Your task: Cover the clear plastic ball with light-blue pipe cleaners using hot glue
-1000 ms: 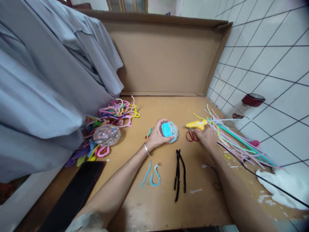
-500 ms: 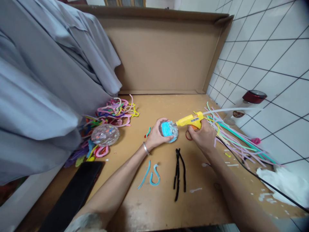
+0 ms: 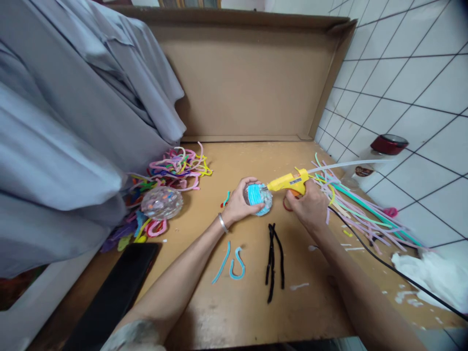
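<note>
Glue gun (image 3: 290,182) trained on blue-banded ball (image 3: 257,197)

A person's left hand (image 3: 242,202) grips the ball from its left side at the middle of a brown table (image 3: 241,314). The right hand (image 3: 310,202) is closed around the yellow gun's handle, nozzle aimed left at the ball's far edge; whether tip and ball touch cannot be told. Black strips (image 3: 272,268) and two blue strips (image 3: 222,263) lie on the near side. At left, a clear rounded object (image 3: 163,203) sits beside a colorful tangle (image 3: 179,168); pastel stems (image 3: 365,208) spread at right.
</note>
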The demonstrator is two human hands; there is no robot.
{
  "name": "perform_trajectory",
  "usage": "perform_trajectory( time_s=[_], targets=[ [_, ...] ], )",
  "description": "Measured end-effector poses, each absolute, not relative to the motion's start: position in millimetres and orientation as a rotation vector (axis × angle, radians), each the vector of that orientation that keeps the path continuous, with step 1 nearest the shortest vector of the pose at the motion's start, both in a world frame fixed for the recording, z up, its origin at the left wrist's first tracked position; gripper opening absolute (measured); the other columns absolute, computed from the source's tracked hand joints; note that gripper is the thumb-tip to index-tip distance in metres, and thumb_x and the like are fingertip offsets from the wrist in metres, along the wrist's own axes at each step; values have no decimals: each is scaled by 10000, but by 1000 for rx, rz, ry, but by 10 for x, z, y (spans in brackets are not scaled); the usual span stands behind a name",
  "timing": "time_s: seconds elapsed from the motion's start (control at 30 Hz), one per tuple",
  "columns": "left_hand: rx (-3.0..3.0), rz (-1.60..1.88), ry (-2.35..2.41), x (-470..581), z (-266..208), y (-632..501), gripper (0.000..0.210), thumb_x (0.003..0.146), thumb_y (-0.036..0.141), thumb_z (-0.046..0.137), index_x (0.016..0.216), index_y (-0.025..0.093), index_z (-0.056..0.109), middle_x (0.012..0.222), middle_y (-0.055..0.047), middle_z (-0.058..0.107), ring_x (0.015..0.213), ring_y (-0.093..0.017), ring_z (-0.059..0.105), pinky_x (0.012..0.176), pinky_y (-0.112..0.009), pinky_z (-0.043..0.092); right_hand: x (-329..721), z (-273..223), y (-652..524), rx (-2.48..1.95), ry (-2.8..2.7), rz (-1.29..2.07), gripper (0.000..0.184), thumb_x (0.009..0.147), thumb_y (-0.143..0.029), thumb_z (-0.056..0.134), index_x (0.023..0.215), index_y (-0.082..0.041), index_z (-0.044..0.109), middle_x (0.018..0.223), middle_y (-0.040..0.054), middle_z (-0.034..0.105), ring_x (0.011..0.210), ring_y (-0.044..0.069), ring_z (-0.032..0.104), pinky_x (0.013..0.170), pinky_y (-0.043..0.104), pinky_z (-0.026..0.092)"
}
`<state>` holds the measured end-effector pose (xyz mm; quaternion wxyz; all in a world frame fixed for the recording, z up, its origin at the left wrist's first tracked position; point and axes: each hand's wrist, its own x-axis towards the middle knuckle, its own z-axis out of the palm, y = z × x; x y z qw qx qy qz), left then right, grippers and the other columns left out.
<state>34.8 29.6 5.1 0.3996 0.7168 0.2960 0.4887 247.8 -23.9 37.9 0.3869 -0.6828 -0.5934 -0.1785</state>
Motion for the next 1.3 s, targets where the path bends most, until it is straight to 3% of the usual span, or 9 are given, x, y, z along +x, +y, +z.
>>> perform_trajectory(
  time_s=[0.1,0.33,0.63,1.3],
  targets=[
    [1824,1209,767,322,64,299,728,618,345,874,1230,210,504,1266,-105,642,1216,-277,609,1102,-440,440,2476,385,-241,-1750,-1505,-441,204,748,-403,552,793,-204,542,732,84,621,668,230,544,593,320,348],
    [1876,1188,794,291,-31,369,992,437,483,966,1281,217,518,1307,-116,602,1232,-327,576,1095,-481,440,2485,374,-229,-1744,-1489,-455,197,745,-394,559,798,-205,546,723,74,605,686,227,537,609,317,357],
    [1937,1224,782,314,16,316,846,544,351,908,1273,207,504,1293,-115,607,1221,-305,587,1094,-480,440,2489,367,-230,-1727,-1493,-470,198,757,-403,557,805,-213,531,723,62,592,685,227,534,609,315,361],
    [1925,1180,751,327,28,298,887,553,343,899,1325,217,481,1327,-119,609,1248,-306,591,1096,-474,453,2496,375,-243,-1706,-1520,-465,160,733,-356,557,797,-211,536,711,58,596,670,218,521,593,306,330]
  ],
)
